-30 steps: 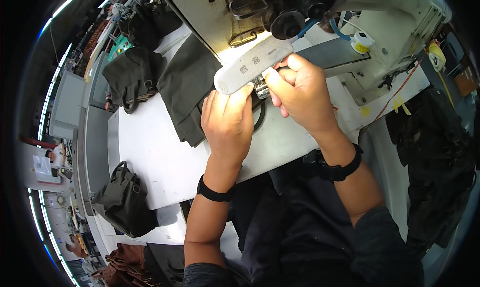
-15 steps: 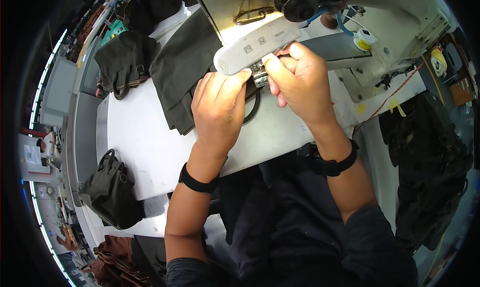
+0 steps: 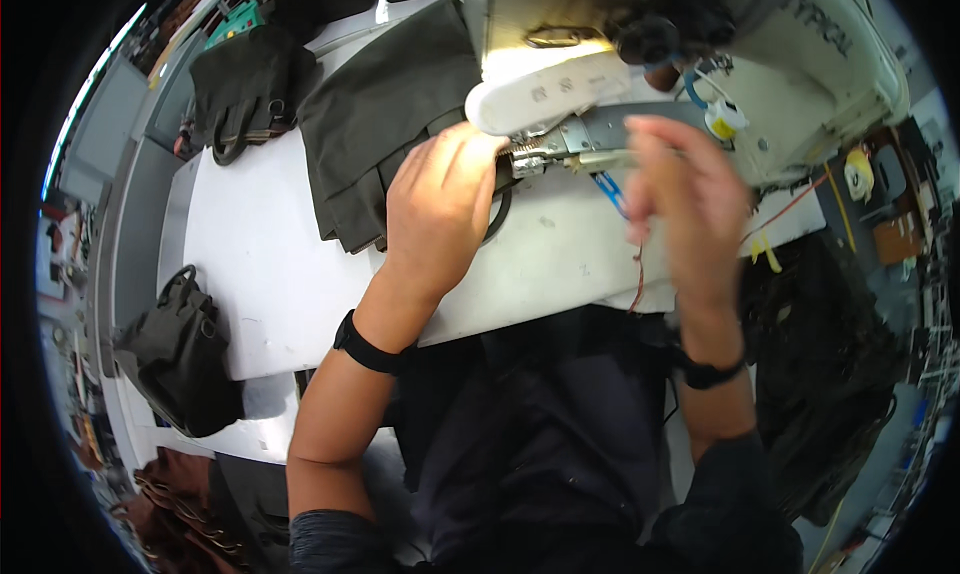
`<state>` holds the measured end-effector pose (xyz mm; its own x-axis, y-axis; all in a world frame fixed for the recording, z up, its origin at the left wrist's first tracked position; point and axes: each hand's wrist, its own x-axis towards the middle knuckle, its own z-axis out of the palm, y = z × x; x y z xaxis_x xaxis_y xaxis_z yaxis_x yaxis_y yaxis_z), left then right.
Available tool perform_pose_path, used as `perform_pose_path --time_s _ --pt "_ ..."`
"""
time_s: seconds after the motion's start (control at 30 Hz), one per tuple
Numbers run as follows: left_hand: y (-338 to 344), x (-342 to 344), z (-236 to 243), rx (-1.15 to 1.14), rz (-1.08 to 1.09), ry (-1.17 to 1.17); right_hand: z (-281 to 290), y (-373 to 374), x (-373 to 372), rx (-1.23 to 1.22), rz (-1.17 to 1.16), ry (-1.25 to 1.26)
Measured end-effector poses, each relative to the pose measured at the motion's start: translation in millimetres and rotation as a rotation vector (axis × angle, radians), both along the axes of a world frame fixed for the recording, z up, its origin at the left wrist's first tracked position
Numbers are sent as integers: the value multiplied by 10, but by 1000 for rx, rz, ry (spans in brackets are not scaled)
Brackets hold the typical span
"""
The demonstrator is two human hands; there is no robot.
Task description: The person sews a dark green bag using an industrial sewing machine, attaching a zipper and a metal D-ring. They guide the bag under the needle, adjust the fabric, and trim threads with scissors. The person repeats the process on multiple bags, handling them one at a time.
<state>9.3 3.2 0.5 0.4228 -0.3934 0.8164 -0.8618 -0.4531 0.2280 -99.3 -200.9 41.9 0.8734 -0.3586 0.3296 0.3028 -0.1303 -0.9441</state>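
Observation:
My left hand (image 3: 440, 209) lies palm down on the white table (image 3: 270, 264), fingertips at the metal foot (image 3: 545, 154) under the white arm (image 3: 545, 94) of the sewing machine (image 3: 800, 64). It holds down a curved black strap (image 3: 497, 222), mostly hidden beneath it. My right hand (image 3: 680, 204) is raised to the right of the foot, blurred, fingers pointing up. A thin red thread (image 3: 638, 274) hangs at its lower left edge; whether the fingers pinch it is unclear.
Dark green fabric pieces (image 3: 385, 114) lie left of the machine. A dark bag (image 3: 240, 94) sits at the table's far left corner, another (image 3: 180, 354) on a lower ledge. A blue tool (image 3: 608, 189) lies by the foot. Dark cloth (image 3: 830, 374) hangs at right.
My right hand has left the strap at the machine foot and swung out to the right. My left hand stays on the strap.

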Motion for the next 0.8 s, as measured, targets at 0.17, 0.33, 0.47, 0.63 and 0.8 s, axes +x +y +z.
perform_pose_path --time_s 0.17,0.33,0.47,0.63,0.8 --pt "74 14 -6 13 -52 -74 838 -1330 -504 -556 -532 -407" --pt "39 -27 55 50 1 -83 2024 -3574 209 -1189 -817 -180" --pt "47 -22 18 28 -6 -102 2281 -4987 395 -1020 -658 338" --pt "49 2 52 18 -13 -79 1603 -4183 193 -492 -660 10" --pt "-61 27 20 -19 -53 -58 326 -4493 -393 -599 -1044 -170"
